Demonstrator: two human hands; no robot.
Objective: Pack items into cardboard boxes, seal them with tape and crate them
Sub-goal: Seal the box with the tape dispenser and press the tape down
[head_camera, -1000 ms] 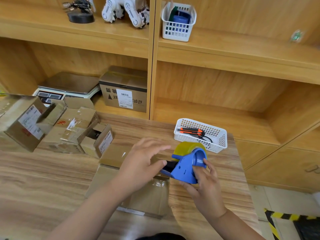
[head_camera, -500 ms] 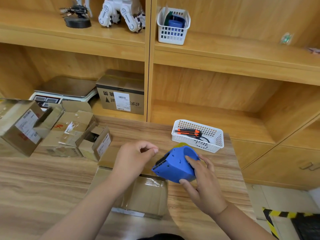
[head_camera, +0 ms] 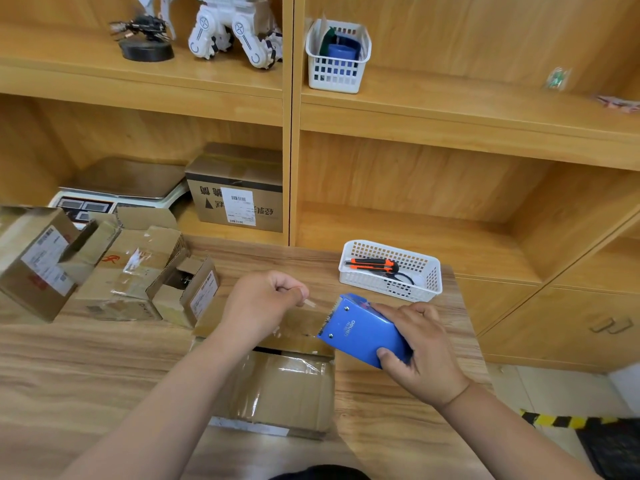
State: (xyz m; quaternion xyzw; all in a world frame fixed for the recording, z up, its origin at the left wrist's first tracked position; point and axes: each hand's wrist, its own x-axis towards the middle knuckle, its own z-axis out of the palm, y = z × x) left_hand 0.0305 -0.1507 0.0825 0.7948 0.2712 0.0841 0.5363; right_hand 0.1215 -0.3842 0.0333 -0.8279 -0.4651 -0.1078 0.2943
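Observation:
A cardboard box (head_camera: 287, 386) lies on the wooden table in front of me, its far flap standing open. My right hand (head_camera: 420, 355) grips a blue tape dispenser (head_camera: 356, 329) just right of the box, its serrated edge pointing left. My left hand (head_camera: 263, 306) is curled above the far flap and pinches the free end of the clear tape (head_camera: 310, 303) pulled out from the dispenser. The tape roll is hidden by the blue cover.
Several used cardboard boxes (head_camera: 114, 271) crowd the table's far left. A white basket (head_camera: 429, 271) with an orange utility knife (head_camera: 372, 264) sits behind the dispenser. On the shelf stand a labelled box (head_camera: 239, 195) and a scale (head_camera: 117, 188). The table ends at the right.
The dispenser has turned over, its flat blue cover now up, and shifted right. My left hand closed from spread fingers to a pinch and drew a length of tape out leftward.

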